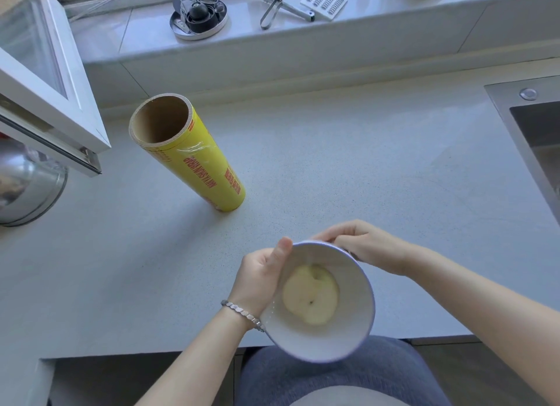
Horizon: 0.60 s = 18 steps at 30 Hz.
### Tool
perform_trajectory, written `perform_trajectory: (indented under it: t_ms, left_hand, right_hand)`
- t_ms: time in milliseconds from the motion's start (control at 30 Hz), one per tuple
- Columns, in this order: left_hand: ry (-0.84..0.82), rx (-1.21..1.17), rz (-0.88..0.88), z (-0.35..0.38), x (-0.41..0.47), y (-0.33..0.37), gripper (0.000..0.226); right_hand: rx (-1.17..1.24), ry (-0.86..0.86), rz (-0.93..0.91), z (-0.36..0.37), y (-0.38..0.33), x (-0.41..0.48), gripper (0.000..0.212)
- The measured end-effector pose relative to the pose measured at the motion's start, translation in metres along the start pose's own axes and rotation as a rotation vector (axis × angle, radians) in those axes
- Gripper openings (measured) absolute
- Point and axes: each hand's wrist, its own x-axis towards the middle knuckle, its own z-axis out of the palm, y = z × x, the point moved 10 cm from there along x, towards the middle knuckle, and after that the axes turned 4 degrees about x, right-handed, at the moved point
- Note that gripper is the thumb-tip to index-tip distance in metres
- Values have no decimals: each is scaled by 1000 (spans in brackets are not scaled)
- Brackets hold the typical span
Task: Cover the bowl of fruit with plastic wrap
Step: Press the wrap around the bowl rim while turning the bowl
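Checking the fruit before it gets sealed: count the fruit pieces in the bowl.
1. A single pale, round peeled apple piece lies at the bottom of the white round bowl, which both hands hold tilted above the grey counter's front edge. Anything beneath it would be hidden.

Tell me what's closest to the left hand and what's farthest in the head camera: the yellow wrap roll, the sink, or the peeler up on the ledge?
From the left hand, which holds the bowl:
1. Yellow wrap roll: standing on the counter, up and to the left.
2. Sink: at the counter's far right edge.
3. Peeler: on the back ledge, at the top.
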Motion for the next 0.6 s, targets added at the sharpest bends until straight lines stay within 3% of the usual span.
perform_trajectory:
  t_ms: [67, 167, 267, 433, 600]
  left_hand:
    - [67, -36, -93, -9, 3, -6, 52]
    - [82, -38, -195, -10, 8, -18, 39]
    - [138, -58, -275, -14, 14, -30, 49]
    - [243, -151, -404, -19, 32, -38, 58]
    - [253, -99, -383, -20, 66, -48, 55]
  right_hand:
    - [79, 26, 46, -3, 9, -2, 23]
    - [267, 39, 115, -1, 22, -3, 44]
    - [408, 94, 157, -8, 31, -2, 51]
    - [265, 274, 147, -39, 35, -6, 41]
    - [173, 381, 103, -52, 35, 5, 26]
